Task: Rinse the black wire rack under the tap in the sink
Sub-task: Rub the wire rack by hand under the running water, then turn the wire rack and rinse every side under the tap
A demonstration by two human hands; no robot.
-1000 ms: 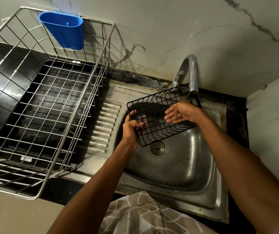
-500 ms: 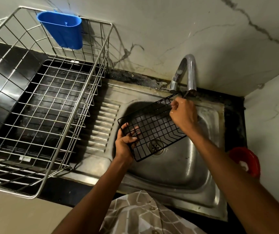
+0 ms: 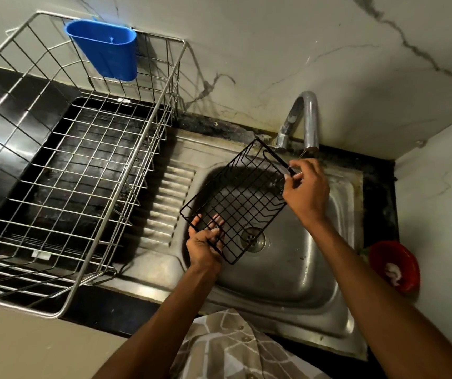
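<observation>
Lowered and tilted since before: black wire rack (image 3: 235, 203), left hand (image 3: 204, 246) gripping, right hand (image 3: 305, 188) pinching; best swept slowly beneath tap (image 3: 305, 119).

Large silver wire dish basket (image 3: 88, 170) sits left of the basin, on the black countertop (image 3: 14, 127) and partly over the ribbed steel drainboard (image 3: 162, 212). Basket holds no dishes. Blue plastic oval cutlery cup (image 3: 107, 49) hangs on the basket's far rim, against the wall. Wall behind: pale marble-pattern tile (image 3: 274, 50) with dark veins; dark grime along the joint where wall meets counter. Red round bowl (image 3: 394, 265) at right, on the black counter strip near the side wall; something white inside, possibly a cloth or scrubber, too blurred to identify. Beige patterned shirt (image 3: 227, 348) with buttons at bottom edge.
</observation>
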